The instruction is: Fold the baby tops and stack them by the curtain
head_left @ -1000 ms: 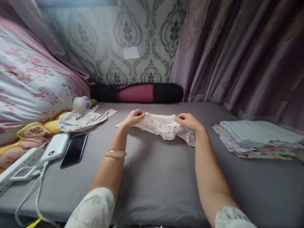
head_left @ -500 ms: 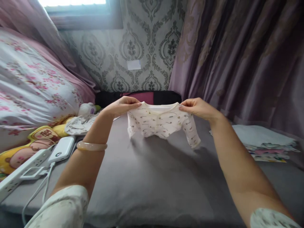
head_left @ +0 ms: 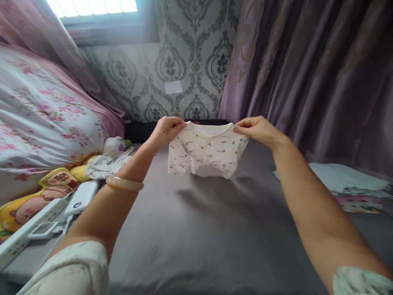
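Observation:
A small white baby shirt (head_left: 208, 149) with a scattered print hangs in the air over the grey bed sheet (head_left: 202, 237), its neckline stretched between my hands. My left hand (head_left: 168, 130) pinches the left shoulder between thumb and fingers. At the opposite shoulder, my right hand (head_left: 256, 129) is closed on the cloth the same way. The shirt's lower part droops and folds away from me, and its shadow falls on the sheet below. A pale bangle (head_left: 125, 182) circles my left forearm.
Folded clothes (head_left: 356, 182) are stacked at the right. On the left lie a power strip (head_left: 15, 248), a white power bank (head_left: 82, 197) with cables, a yellow plush toy (head_left: 21, 211) and a crumpled light cloth (head_left: 106, 166). A black item (head_left: 138, 132) lies along the patterned wall.
Both hands have risen slightly with the shirt. Its sleeve at the right, spread outward before, has swung in and is now mostly hidden behind the body.

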Tool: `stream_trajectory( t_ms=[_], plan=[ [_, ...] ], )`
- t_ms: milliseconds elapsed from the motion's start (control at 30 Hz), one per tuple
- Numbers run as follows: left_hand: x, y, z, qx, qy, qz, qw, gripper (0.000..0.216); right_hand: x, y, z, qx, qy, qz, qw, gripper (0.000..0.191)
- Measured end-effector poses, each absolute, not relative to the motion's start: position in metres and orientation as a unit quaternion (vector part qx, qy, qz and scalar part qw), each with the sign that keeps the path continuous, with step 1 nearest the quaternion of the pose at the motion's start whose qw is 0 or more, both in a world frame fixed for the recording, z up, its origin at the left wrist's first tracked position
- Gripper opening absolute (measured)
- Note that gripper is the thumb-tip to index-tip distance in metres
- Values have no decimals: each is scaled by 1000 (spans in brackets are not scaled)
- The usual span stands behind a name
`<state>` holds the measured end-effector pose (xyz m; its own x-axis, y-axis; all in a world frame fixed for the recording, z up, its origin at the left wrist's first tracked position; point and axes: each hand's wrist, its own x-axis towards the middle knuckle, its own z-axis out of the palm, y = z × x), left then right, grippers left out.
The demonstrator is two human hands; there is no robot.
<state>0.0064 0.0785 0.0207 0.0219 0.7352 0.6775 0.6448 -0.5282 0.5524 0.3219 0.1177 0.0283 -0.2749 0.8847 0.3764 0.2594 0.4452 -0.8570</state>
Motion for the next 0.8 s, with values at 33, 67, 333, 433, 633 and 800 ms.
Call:
stream_trajectory(
  t_ms=[33, 67, 333, 433, 633, 800],
  plan=[
    [6, 80, 20, 711, 481, 511, 49, 31, 322, 119, 28, -395, -713, 350, 461, 41],
    [6, 82, 19, 704, 476, 524, 55, 31, 322, 121, 27, -393, -705, 357, 470, 41],
    [10, 87, 12, 691, 472, 507, 208, 33, 323, 138, 16, -416, -650, 378, 512, 34],
    [14, 90, 7, 681, 466, 513, 237, 31, 322, 144, 10, -430, -659, 353, 507, 33],
    [24, 103, -3, 636, 483, 541, 263, 23, 316, 154, 1, -466, -680, 255, 506, 33],
    [31, 107, -10, 628, 488, 569, 210, 15, 307, 151, 2, -498, -706, 95, 495, 33]
  ],
)
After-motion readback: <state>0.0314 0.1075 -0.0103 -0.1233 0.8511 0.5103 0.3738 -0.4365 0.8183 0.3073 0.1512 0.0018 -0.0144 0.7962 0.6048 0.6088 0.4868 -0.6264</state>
